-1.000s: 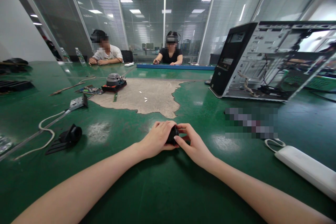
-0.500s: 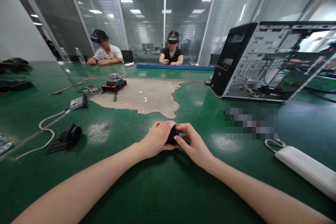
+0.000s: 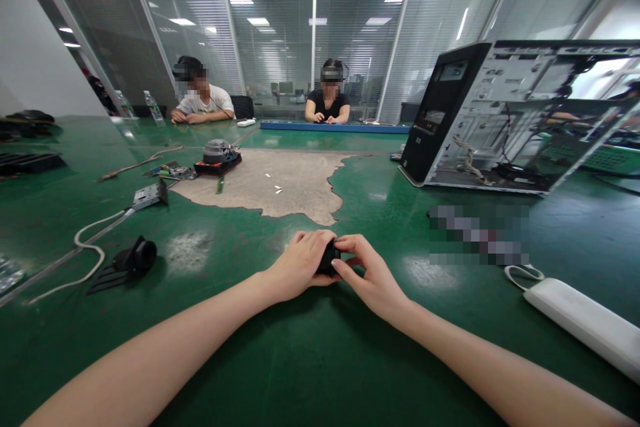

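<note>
Head view: the left hand (image 3: 299,267) is wrapped around a small black part (image 3: 327,260), mostly hidden, at the near centre of the green tabletop (image 3: 320,360); thumb and fingertips of the right hand (image 3: 369,271) grip its right side. A black fitting (image 3: 136,257) lies to the left; an opened computer case (image 3: 445,117) stands far right.

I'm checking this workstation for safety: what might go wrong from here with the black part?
The left hand covers much of the black part, so a shift in it might go unnoticed. The right hand seems to touch just one side with its fingers, so the part could slip onto the green tabletop.
</note>
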A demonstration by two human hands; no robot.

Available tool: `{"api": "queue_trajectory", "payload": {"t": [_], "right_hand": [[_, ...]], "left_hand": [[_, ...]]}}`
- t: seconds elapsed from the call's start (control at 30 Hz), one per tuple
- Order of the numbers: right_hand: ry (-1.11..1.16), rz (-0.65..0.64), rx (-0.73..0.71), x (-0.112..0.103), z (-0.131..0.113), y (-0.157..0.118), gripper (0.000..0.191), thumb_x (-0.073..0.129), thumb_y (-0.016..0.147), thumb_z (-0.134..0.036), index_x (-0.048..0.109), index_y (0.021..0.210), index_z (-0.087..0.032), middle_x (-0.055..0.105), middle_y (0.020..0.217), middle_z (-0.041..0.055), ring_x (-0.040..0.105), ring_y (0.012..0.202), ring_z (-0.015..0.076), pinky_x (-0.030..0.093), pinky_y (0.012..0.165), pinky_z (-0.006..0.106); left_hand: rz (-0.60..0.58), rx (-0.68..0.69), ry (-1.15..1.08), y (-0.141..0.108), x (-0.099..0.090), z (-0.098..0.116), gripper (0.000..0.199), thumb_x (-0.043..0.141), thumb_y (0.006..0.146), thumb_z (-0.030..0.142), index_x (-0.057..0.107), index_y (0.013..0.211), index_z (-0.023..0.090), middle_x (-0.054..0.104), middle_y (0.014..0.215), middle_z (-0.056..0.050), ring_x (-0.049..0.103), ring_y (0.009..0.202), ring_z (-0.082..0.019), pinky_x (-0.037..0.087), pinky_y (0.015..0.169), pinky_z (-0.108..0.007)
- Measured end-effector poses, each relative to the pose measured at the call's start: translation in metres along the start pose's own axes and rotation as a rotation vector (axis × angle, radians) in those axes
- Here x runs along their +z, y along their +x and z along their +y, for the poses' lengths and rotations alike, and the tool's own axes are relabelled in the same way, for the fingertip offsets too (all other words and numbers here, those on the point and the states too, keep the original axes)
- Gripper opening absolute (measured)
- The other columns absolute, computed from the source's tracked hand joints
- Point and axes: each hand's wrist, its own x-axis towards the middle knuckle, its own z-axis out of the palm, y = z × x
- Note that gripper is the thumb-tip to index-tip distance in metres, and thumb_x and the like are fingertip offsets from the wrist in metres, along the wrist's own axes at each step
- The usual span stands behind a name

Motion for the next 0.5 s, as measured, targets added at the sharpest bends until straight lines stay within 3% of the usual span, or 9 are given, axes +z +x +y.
{"api": "queue_trajectory", "payload": {"t": [0.3, 0.5], "right_hand": [[0.063, -0.088, 0.156, 0.0011, 0.0004, 0.0020, 0.025, 0.048, 0.081, -0.019, 0.044, 0.106, -0.019, 0.054, 0.101, 0.0063, 0.057, 0.087, 0.0159, 0.052, 0.072, 0.032], [0.026, -0.016, 0.039, -0.0001, 0.0010, 0.0005, 0.018, 0.051, 0.079, -0.018, 0.049, 0.097, -0.020, 0.052, 0.100, 0.0051, 0.054, 0.093, 0.0172, 0.051, 0.074, 0.030]], "left_hand": [[-0.013, 0.001, 0.015, -0.0004, 0.0009, -0.0017, 0.059, 0.065, 0.072, 0.032, 0.028, 0.117, 0.020, 0.050, 0.115, -0.008, 0.047, 0.104, -0.025, 0.033, 0.085, -0.038], [-0.007, -0.001, 0.011, 0.0000, 0.0005, -0.0010, 0.057, 0.063, 0.073, 0.032, 0.028, 0.117, 0.020, 0.050, 0.114, -0.008, 0.048, 0.103, -0.024, 0.034, 0.085, -0.038]]}}
